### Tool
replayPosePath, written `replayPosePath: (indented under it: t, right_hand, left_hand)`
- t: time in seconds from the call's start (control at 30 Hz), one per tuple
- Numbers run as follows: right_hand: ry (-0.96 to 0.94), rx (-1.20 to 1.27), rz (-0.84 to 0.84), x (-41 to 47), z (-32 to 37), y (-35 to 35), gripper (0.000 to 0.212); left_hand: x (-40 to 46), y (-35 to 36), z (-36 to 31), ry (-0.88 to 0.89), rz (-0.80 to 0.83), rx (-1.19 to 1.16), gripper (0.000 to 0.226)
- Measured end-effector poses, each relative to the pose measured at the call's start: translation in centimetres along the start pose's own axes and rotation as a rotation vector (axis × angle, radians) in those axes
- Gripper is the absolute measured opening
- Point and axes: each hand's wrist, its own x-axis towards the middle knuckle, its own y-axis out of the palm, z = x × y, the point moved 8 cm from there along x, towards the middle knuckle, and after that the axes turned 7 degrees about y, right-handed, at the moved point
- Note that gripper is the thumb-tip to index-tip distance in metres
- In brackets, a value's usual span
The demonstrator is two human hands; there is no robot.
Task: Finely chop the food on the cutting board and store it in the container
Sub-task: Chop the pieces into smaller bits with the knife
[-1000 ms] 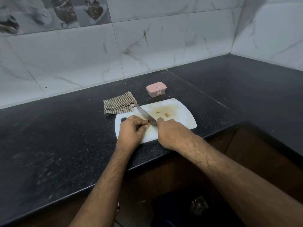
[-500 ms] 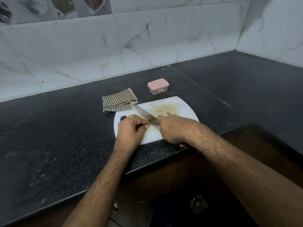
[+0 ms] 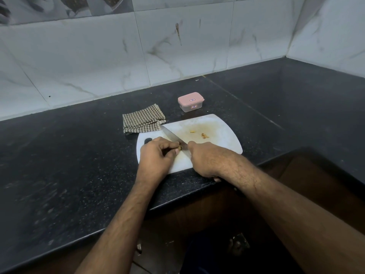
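My left hand (image 3: 156, 155) sits on the white cutting board (image 3: 221, 135), near its close left end. My left fingers (image 3: 169, 150) are curled in tight, and they pinch a small brown piece of food (image 3: 179, 148) and hold it down on the board. My right hand (image 3: 205, 159) is just beside it, on the close edge of the board. My right fingers are wrapped around the handle of the knife (image 3: 173, 137); the handle is hidden inside my hand. The shiny blade comes out past my hand and points to the far left corner of the board. The blade lies right next to the piece of food I am pinching. I cannot tell if it is touching the food. Two more little bits lie near the middle of the board, apart from my hands: a small yellow bit (image 3: 192, 131) and a brown bit (image 3: 204, 135) beside it. The board has a yellow-brown stain around those bits, and a dark hole near its left end, just past my left hand. The board lies on a black surface (image 3: 69, 165), right at the front edge. A small container (image 3: 190, 102) with a pink lid stands behind the board, close to its far edge, and its lid is on. A folded checked cloth (image 3: 143, 121) lies at the far left corner of the board, touching it. A white tiled wall (image 3: 177, 46) rises behind the surface.
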Motion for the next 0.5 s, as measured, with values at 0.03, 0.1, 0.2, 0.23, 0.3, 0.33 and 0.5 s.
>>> replayPosePath:
  t: [0.03,0.1,0.2,0.23,0.3,0.33,0.5]
  right_hand:
    - [-0.003,-0.005,-0.024,-0.1,0.1,0.0,0.041]
    - [0.000,-0.007,-0.068,-0.2,0.3,0.1,0.039]
    - [0.001,0.042,-0.107,-0.3,0.2,0.2,0.034]
    - [0.000,0.072,-0.114,-0.4,-0.1,0.1,0.032]
    - [0.010,0.120,-0.140,-0.5,-0.8,-0.4,0.030]
    - [0.018,0.137,-0.161,-0.6,-1.1,-0.8,0.031]
    - [0.051,0.164,-0.220,-1.3,-2.4,-1.5,0.031]
  left_hand:
    - [0.0,0.0,0.1,-0.013,-0.002,-0.014,0.015]
    - [-0.1,-0.2,0.3,-0.040,-0.012,-0.051,0.015]
    - [-0.4,-0.6,0.7,-0.071,-0.040,-0.128,0.016]
    - [-0.5,-0.7,0.8,-0.083,-0.050,-0.155,0.017]
    - [-0.6,-0.8,1.0,-0.098,-0.055,-0.175,0.017]
    - [-0.6,-0.8,0.9,-0.103,-0.050,-0.168,0.017]
    - [-0.5,-0.6,0.5,-0.086,-0.030,-0.131,0.020]
